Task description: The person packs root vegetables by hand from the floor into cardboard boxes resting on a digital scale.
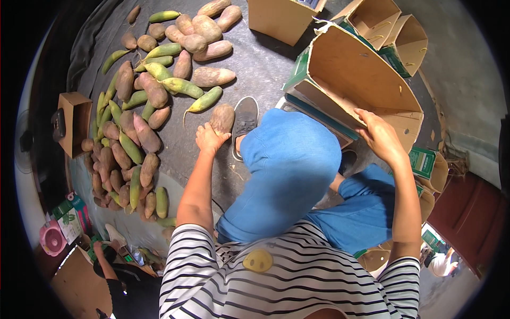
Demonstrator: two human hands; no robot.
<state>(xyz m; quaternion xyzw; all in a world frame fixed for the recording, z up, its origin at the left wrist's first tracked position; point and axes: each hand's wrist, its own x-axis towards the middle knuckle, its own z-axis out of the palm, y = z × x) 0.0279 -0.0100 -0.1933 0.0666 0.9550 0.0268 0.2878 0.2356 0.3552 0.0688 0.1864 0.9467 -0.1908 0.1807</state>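
My left hand (212, 138) is closed on the near end of a plump brown root vegetable (222, 117), which lies on the dark ground sheet beside my grey shoe (245, 119). To the right, the fingers of my right hand (378, 134) curl over the near edge of a cardboard box (366, 69). That box is green on the outside and tilted so its bare brown inside faces me. Across the left and far side spread many pinkish-brown roots (155, 91), mixed with long green radishes (182, 86).
More cardboard boxes stand at the far right, among them an upright carton (279, 21) and an open box (408, 45). A small brown box (75, 122) sits left of the pile. Another person's arm (106, 263) shows at lower left, near a pink round object (52, 237).
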